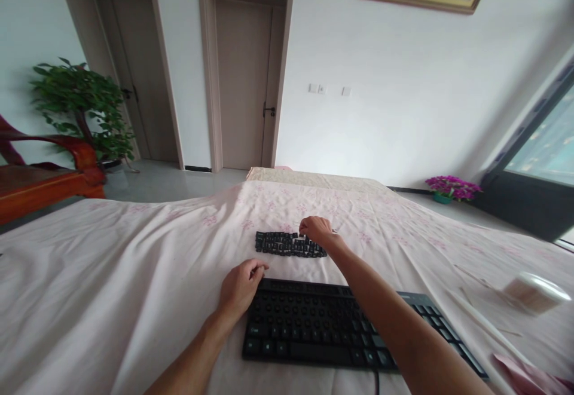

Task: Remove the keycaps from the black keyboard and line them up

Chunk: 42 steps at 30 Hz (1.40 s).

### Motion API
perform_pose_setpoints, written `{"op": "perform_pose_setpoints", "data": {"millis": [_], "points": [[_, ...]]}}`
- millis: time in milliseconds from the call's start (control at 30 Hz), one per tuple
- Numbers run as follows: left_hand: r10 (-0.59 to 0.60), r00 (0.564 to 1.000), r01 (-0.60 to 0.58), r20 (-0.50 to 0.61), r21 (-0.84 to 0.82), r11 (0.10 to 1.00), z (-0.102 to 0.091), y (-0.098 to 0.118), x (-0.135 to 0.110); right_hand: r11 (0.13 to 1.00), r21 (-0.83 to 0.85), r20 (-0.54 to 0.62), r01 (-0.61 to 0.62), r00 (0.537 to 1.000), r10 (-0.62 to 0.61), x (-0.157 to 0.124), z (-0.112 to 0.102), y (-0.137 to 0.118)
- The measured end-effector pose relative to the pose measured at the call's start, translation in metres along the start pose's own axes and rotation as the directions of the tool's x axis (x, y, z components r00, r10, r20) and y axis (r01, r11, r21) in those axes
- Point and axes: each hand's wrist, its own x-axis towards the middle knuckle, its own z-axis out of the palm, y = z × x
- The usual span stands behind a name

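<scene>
A black keyboard lies in front of me on the cloth. Many of its key positions on the left and middle show bare round posts instead of caps. Beyond it, loose black keycaps are laid close together in rows. My right hand reaches over the far right part of these rows, fingers pinched down on a keycap. At the keyboard's far left corner is my left hand, its fingers curled and thumb against them. Whatever may be between those fingers is hidden. My right forearm covers part of the keyboard.
A pinkish flowered cloth covers the surface, with folds at left. On the right stand a clear plastic container and a pink cloth piece. The keyboard's cable runs toward me. A wooden chair stands at left.
</scene>
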Motion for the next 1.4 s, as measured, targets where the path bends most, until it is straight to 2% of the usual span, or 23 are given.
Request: {"op": "perform_pose_setpoints", "data": {"millis": [400,733,833,900,1000,1067,1100,1167,1267,1400], "points": [[-0.007,1.000,0.007,-0.006,0.007,1.000,-0.001,0.002,-0.001,1.000,0.025,-0.011,0.001,1.000,-0.001,-0.001,0.003,0.006],[-0.025,1.000,0.025,0.009,0.019,1.000,-0.002,0.003,-0.001,0.992,0.119,-0.101,-0.039,0.994,0.051,-0.020,-0.011,0.005],[-0.011,1.000,0.011,0.004,0.014,1.000,-0.001,0.001,-0.001,0.985,0.171,-0.158,-0.023,0.986,0.051,-0.037,-0.024,0.004],[0.006,1.000,-0.006,-0.002,0.016,1.000,0.000,0.001,-0.002,0.942,0.332,-0.216,0.048,0.976,0.026,-0.055,-0.037,0.003],[0.018,1.000,-0.018,-0.008,0.029,0.999,-0.001,0.001,-0.003,0.721,0.656,-0.309,0.225,0.951,-0.015,-0.090,-0.056,0.001],[0.024,1.000,-0.024,-0.016,0.040,0.999,-0.002,0.002,-0.005,0.604,0.747,-0.333,0.276,0.943,-0.020,-0.116,-0.064,0.001],[0.033,0.999,-0.033,-0.016,0.043,0.999,-0.002,0.002,-0.006,0.584,0.762,-0.336,0.280,0.942,-0.013,-0.128,-0.065,0.002],[0.041,0.999,-0.040,-0.023,0.054,0.998,-0.003,0.003,-0.007,0.606,0.760,-0.304,0.233,0.952,0.015,-0.151,-0.064,0.007],[0.032,0.999,-0.031,-0.020,0.073,0.997,-0.003,0.002,-0.008,0.645,0.753,-0.222,0.134,0.973,0.057,-0.177,-0.050,0.017],[0.028,0.999,-0.026,-0.020,0.090,0.996,-0.002,0.001,-0.009,0.546,0.835,-0.155,0.062,0.980,0.125,-0.196,-0.026,0.026]]}}
